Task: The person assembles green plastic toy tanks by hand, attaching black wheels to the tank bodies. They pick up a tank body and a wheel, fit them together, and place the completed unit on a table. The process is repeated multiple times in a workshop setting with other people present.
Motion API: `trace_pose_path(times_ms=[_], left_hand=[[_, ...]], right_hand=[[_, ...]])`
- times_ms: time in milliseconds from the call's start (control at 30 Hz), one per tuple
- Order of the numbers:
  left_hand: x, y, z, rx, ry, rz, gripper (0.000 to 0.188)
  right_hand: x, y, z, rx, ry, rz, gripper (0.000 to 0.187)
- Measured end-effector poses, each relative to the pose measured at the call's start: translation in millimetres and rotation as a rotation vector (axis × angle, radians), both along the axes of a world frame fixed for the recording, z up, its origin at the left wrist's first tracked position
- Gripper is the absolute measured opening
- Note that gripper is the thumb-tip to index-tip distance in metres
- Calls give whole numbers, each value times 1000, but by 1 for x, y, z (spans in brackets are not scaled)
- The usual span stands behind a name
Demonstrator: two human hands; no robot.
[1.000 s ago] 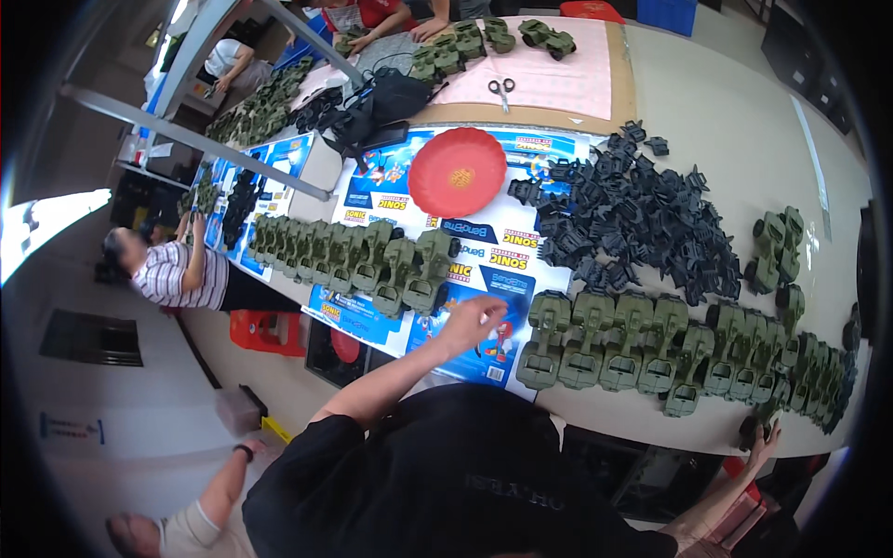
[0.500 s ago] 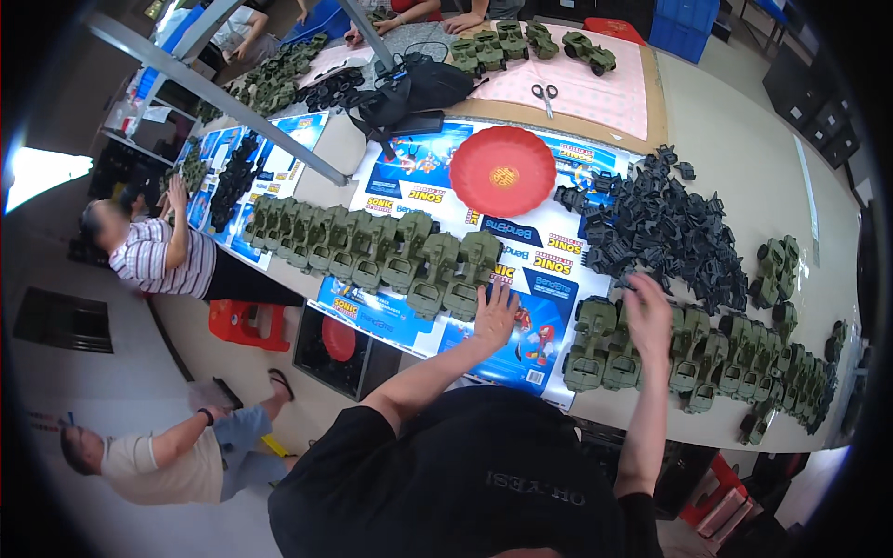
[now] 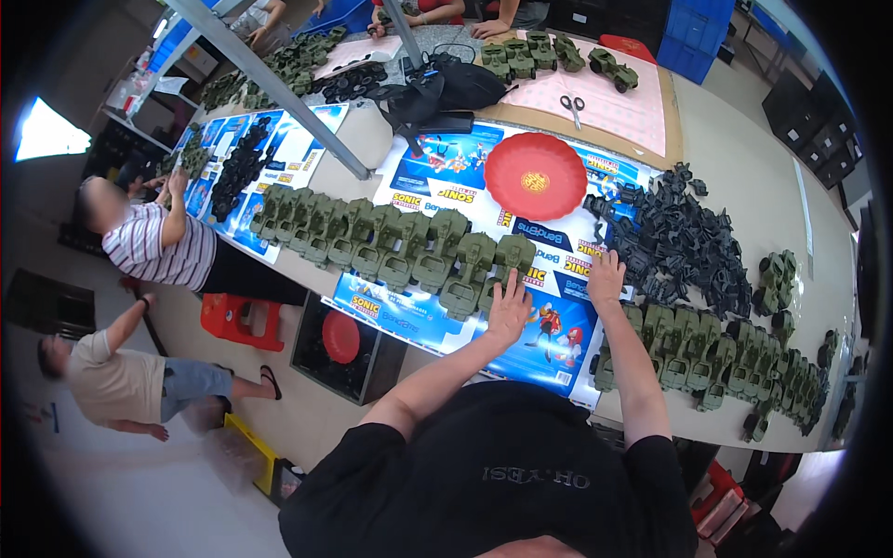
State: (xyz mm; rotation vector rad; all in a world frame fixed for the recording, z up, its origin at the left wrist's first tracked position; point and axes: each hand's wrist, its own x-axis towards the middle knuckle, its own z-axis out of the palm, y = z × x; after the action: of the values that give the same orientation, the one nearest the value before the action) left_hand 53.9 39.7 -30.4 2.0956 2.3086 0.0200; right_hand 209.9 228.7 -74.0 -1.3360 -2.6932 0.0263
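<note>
My left hand (image 3: 509, 312) rests with fingers spread at the right end of a row of olive-green toy vehicles (image 3: 391, 246), touching the end vehicle (image 3: 510, 260). My right hand (image 3: 606, 277) reaches to the near left edge of a heap of black plastic parts (image 3: 688, 237), its fingers stretched out. Nothing shows in either hand, though whatever is under the right fingertips is hidden. A second row of green toy vehicles (image 3: 684, 349) stands beside my right forearm, which partly covers its left end.
A red scalloped dish (image 3: 536, 177) lies beyond my hands. Printed blue-and-white sheets (image 3: 414, 302) cover part of the table. Scissors (image 3: 573, 110) and more green vehicles (image 3: 614, 71) lie on a pink cloth (image 3: 623, 116). A grey metal post (image 3: 279, 98) crosses the left side. Other people are nearby.
My right hand has moved left and away from above the right row to the heap's edge. My left hand stays by the left row's end. A person at the lower left has moved.
</note>
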Motion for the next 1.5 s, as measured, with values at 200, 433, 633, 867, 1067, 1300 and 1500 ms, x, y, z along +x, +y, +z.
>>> trace_pose_path(times_ms=[200,433,633,867,1067,1300,1500], left_hand=[[-14,-2,-13,146,-130,-100,27],[-25,22,25,363,-334,-32,40],[-73,64,42,255,-197,256,58],[-53,62,52,-87,-293,407,74],[-3,60,22,161,-265,332,79],[-1,67,23,176,-544,455,95],[-13,63,49,101,-734,299,87]], right_hand=[[19,3,-24,-102,159,139,23],[12,-11,30,-302,320,-2,17],[-20,9,38,-183,329,-95,15],[-69,49,21,-297,206,-348,36],[-71,37,20,-400,253,-425,22],[-17,12,42,-505,873,-237,15],[34,-53,109,-885,1141,-388,21]])
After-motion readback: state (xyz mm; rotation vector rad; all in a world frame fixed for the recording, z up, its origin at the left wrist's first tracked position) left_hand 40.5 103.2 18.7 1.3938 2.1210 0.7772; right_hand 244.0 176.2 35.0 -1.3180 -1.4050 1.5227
